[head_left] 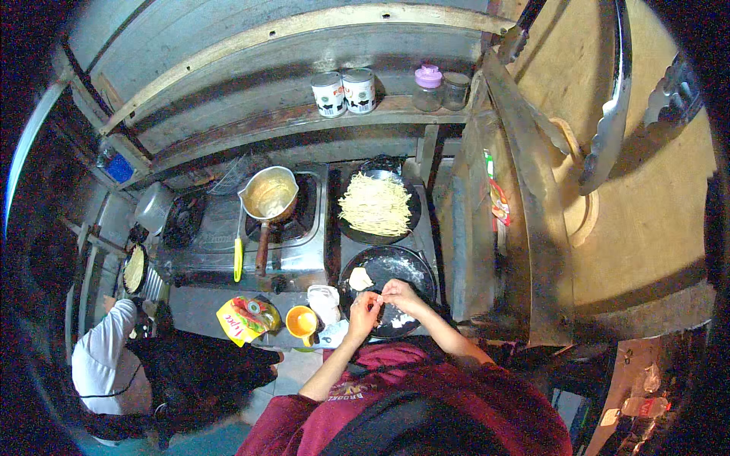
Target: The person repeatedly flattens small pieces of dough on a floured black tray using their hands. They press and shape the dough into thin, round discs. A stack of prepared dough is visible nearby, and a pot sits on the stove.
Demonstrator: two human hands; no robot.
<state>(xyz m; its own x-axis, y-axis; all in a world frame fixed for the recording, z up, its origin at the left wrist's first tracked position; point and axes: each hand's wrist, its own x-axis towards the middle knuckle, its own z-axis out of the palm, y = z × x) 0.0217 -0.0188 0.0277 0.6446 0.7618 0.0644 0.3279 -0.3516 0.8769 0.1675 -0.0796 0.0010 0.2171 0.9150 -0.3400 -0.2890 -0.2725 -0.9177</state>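
My left hand (363,310) and my right hand (401,294) meet over the near edge of a black round pan (414,266). Together they pinch a small pale piece of dough (378,299) between the fingertips. One folded pale dough piece (360,279) lies on the pan's left side, and white scraps lie near its front rim. Behind it a second black pan (351,224) carries a heap of thin pale strips (375,203).
A metal saucepan (268,195) with a wooden handle sits on a gas stove (304,251), a yellow-handled tool (238,254) beside it. A yellow cup (301,321), a yellow oil pouch (245,318) and a plastic bag lie nearby. Cans (344,93) and jars stand on the shelf. Another person (152,365) crouches lower left.
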